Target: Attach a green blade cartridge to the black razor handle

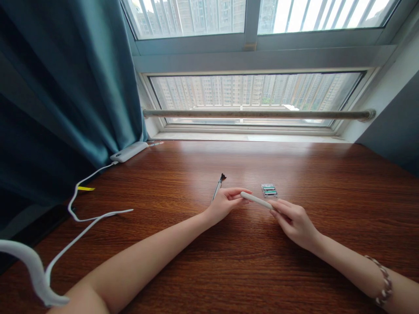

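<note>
A slim white stick with rounded ends [257,200] spans the gap between my two hands, a little tilted, its right end lower. My left hand [225,200] pinches its left end between thumb and fingers. At the other end, my right hand [293,220] grips it with thumb and fingertips. Just behind my left hand lies a thin silvery rod with a ragged black tip [217,190], its lower part hidden by the hand. Beyond my right hand sits a small clear pack with green and silver strips [269,190]; its contents are too small to name.
The brown wooden tabletop [209,270] reaches to the window ledge. A white power bank-like block [129,151] with a white cable [94,218] is at the left. A thick white curved tube [29,257] crosses the lower left. A blue curtain [98,78] hangs there too.
</note>
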Action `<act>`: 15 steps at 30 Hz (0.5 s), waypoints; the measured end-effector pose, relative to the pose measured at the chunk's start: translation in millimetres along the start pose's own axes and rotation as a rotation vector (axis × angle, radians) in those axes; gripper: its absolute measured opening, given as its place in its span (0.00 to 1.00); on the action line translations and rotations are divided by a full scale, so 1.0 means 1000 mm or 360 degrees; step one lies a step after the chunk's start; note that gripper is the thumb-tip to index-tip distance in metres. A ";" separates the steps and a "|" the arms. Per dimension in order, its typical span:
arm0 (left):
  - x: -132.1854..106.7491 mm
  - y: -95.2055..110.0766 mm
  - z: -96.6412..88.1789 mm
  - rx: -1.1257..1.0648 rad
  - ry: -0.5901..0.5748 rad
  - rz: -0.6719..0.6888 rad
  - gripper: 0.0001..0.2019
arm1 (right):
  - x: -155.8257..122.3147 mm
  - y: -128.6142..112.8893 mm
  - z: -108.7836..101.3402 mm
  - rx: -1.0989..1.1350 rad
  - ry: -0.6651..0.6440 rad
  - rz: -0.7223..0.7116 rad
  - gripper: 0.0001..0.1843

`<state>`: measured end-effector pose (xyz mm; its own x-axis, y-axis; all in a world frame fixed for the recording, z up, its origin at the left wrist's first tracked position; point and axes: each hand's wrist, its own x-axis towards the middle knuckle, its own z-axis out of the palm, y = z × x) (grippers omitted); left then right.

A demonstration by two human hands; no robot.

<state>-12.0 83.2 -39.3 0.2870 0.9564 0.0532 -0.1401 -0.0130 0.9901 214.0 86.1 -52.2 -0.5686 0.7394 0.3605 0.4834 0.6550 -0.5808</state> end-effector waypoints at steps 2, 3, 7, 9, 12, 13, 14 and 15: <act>0.001 -0.002 0.000 -0.0023 -0.0011 0.0029 0.14 | 0.001 0.000 0.000 0.0030 0.0042 0.0015 0.12; 0.001 -0.002 0.000 -0.0071 -0.0027 0.0047 0.15 | 0.001 0.000 0.000 0.0048 0.0081 0.0027 0.11; 0.003 -0.006 -0.001 -0.0341 -0.0043 0.0094 0.24 | 0.001 -0.001 -0.001 0.0066 0.0115 0.0045 0.11; 0.003 -0.007 -0.002 -0.0396 -0.0067 0.0091 0.28 | 0.001 -0.001 -0.001 0.0019 0.0030 0.0040 0.11; 0.003 -0.007 -0.003 -0.0352 -0.0146 0.0065 0.32 | 0.000 0.002 0.000 -0.0063 0.0007 0.0080 0.12; 0.003 -0.007 -0.003 -0.0330 -0.0171 0.0057 0.33 | 0.000 0.002 0.000 -0.0089 0.0034 0.0101 0.12; 0.003 -0.007 -0.003 -0.0313 -0.0190 0.0051 0.34 | 0.000 0.003 0.001 -0.0113 0.0060 0.0119 0.13; 0.003 -0.006 -0.003 -0.0300 -0.0199 0.0048 0.35 | 0.000 0.003 0.001 -0.0130 0.0078 0.0128 0.13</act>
<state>-12.9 87.1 -45.8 0.3937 0.9126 0.1101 -0.3217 0.0246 0.9465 214.7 88.3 -55.0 -0.4937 0.7955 0.3513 0.5800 0.6022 -0.5486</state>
